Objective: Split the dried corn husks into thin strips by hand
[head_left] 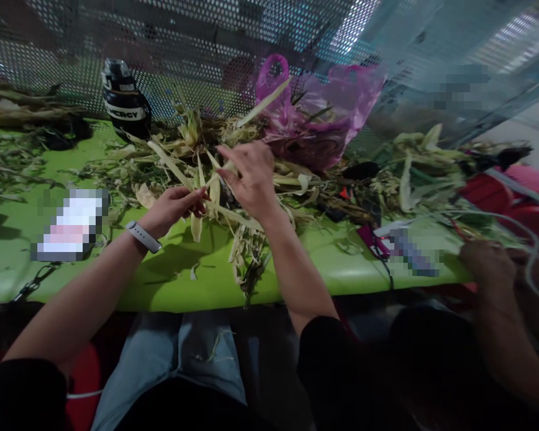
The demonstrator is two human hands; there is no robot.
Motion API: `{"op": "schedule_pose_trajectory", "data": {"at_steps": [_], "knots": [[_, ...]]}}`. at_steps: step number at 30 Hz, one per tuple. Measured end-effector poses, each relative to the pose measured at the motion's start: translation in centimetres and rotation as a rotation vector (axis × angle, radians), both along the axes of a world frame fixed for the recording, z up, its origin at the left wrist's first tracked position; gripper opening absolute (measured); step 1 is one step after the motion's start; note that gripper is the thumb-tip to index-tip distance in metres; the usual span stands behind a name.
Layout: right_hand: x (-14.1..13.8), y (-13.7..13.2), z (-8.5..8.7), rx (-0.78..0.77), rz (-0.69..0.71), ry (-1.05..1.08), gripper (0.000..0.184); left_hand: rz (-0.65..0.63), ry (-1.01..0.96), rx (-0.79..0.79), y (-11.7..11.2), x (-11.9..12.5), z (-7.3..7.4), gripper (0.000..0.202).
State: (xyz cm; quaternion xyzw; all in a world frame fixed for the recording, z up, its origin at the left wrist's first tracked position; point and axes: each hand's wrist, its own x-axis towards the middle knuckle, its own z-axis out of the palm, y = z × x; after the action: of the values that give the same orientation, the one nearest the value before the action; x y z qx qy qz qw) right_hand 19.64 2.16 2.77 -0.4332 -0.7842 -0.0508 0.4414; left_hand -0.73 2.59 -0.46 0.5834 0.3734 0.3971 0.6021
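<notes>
In the middle of the green table (170, 287), my left hand (177, 206) pinches pale strips of dried corn husk (197, 224) between thumb and fingers. A white watch band sits on that wrist. My right hand (251, 179) hovers just to the right, over the husk strips, its thumb and fingers apart. Its fingertips are close to a strip; whether they touch it I cannot make out. A loose heap of dry husks and leaves (121, 164) lies around and behind both hands. Some strips (247, 263) trail toward the front edge.
A black bottle (126, 111) stands back left, near a perforated metal screen (193, 54). Behind my right hand is a pink plastic bag (327, 131). A phone (72, 224) lies left; another blurred device (411, 251) lies right. Another person's hand (489, 260) rests at the right edge.
</notes>
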Motion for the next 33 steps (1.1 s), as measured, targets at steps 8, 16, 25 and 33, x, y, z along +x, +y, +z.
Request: {"op": "schedule_pose_trajectory", "data": {"at_steps": [8, 16, 25, 33], "knots": [[-3.0, -1.3, -1.1, -0.285, 0.122, 0.079, 0.035, 0.151, -0.401, 0.081, -0.2, 1.1, -0.3, 0.031], [-5.1, 0.0, -3.7, -0.627, 0.43, 0.228, 0.023, 0.231, -0.358, 0.114, 0.0, 1.1, -0.6, 0.037], [-5.0, -0.6, -3.2, -0.696, 0.437, 0.192, 0.024, 0.242, -0.296, 0.023, 0.2, 0.7, -0.4, 0.035], [-3.1, -1.5, -0.5, -0.157, -0.013, 0.372, 0.038, 0.184, -0.1, 0.126, -0.4, 0.6, 0.1, 0.031]]}}
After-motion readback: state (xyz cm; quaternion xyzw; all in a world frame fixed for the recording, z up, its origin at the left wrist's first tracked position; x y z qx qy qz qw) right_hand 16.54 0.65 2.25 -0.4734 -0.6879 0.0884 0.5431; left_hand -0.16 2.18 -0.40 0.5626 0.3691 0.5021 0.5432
